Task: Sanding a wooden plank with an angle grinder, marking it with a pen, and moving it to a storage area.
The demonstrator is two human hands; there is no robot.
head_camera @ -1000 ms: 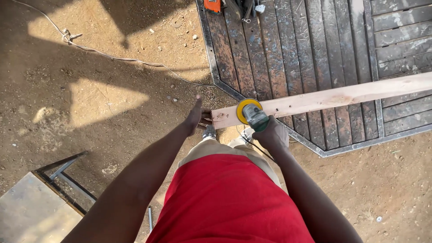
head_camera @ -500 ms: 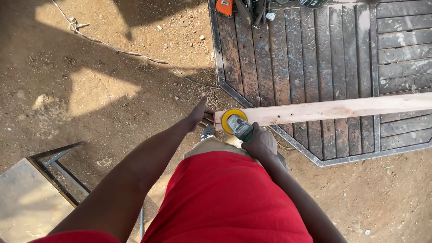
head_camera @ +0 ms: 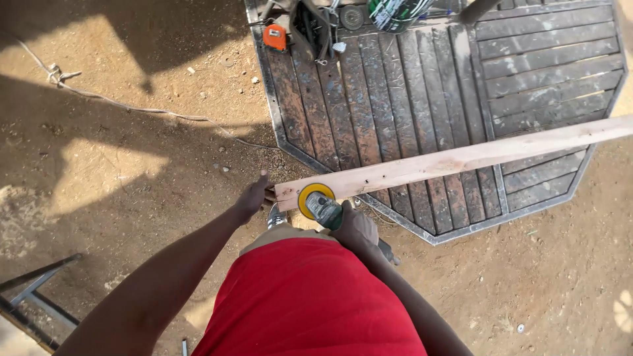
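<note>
Our left hand (head_camera: 252, 196) presses the near end of the wooden plank (head_camera: 455, 158), fingers together. Right hand (head_camera: 355, 227), wrapped round the angle grinder (head_camera: 321, 206), has drifted slightly left along the plank over the slatted platform (head_camera: 395, 86); sanding disc sits at the edge.

The plank (head_camera: 461, 158) ran past the right edge; the right hand (head_camera: 355, 227) hid the grinder (head_camera: 323, 206) handle.

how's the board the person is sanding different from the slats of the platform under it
The board is pale, fresh wood; the platform slats are dark, worn and scratched. The board lies loose and slanted across the platform, with the left hand at its end and the right hand holding a yellow-disc sander; the slats sit fixed in a metal frame. Both are long wood.
</note>
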